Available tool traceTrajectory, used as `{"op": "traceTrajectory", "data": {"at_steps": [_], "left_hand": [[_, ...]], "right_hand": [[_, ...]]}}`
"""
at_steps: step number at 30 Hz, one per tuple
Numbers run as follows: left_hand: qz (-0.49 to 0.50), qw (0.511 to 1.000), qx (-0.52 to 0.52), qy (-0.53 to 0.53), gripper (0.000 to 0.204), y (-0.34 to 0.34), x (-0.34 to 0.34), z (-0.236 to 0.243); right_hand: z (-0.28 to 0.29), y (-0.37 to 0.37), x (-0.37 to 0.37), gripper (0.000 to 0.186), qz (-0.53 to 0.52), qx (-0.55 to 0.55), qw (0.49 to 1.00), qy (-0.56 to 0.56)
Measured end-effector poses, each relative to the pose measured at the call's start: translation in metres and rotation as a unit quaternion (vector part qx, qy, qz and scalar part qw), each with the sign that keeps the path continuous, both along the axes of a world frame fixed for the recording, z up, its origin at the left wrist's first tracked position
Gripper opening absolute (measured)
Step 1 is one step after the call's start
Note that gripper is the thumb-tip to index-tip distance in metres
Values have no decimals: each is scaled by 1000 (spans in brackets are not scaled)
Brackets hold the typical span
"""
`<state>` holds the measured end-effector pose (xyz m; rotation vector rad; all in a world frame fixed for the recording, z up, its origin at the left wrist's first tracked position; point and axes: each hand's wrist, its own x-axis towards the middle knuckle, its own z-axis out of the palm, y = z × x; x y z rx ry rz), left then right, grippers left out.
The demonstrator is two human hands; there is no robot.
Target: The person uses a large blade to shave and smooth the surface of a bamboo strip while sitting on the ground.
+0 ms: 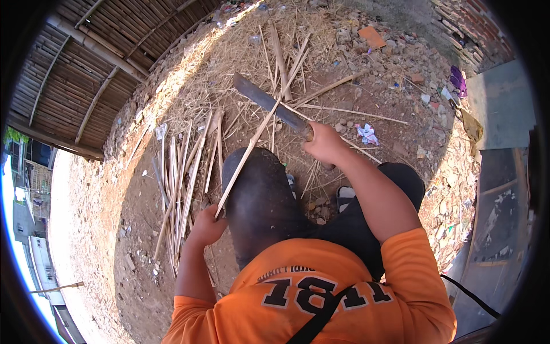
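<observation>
My right hand [324, 144] is closed round the handle of a machete [258, 96], whose broad dark blade points up and to the left. Beyond my left knee, the blade meets a long pale bamboo strip [247, 150]; the strip looks to pass over it. My left hand [207, 225] grips the near end of that strip beside my left thigh. From there the strip slants up and away to the right, over the knee. Its far end lies above the straw-covered ground, near other sticks.
Left of my leg lies a pile of split bamboo strips [182, 178]. More sticks [279, 57] and straw shavings spread ahead. A crumpled white wrapper [366, 134] and a broken orange tile [372, 37] lie right. A bamboo-slat panel [69, 74] stands at upper left, grey sheets [504, 103] at right.
</observation>
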<state>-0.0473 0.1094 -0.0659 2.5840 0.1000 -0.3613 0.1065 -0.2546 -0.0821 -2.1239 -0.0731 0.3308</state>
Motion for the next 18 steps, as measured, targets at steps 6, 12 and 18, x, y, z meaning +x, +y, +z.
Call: {"op": "traceTrajectory", "data": {"at_steps": [6, 12, 18], "left_hand": [[29, 968, -145, 200, 12, 15, 12, 3], [9, 995, -42, 86, 14, 16, 16, 13], [-2, 998, -43, 55, 18, 14, 15, 15]], "right_hand": [[9, -19, 11, 46, 24, -87, 993, -70], [7, -33, 7, 34, 69, 22, 995, 62], [8, -36, 11, 32, 87, 101, 974, 183]]}}
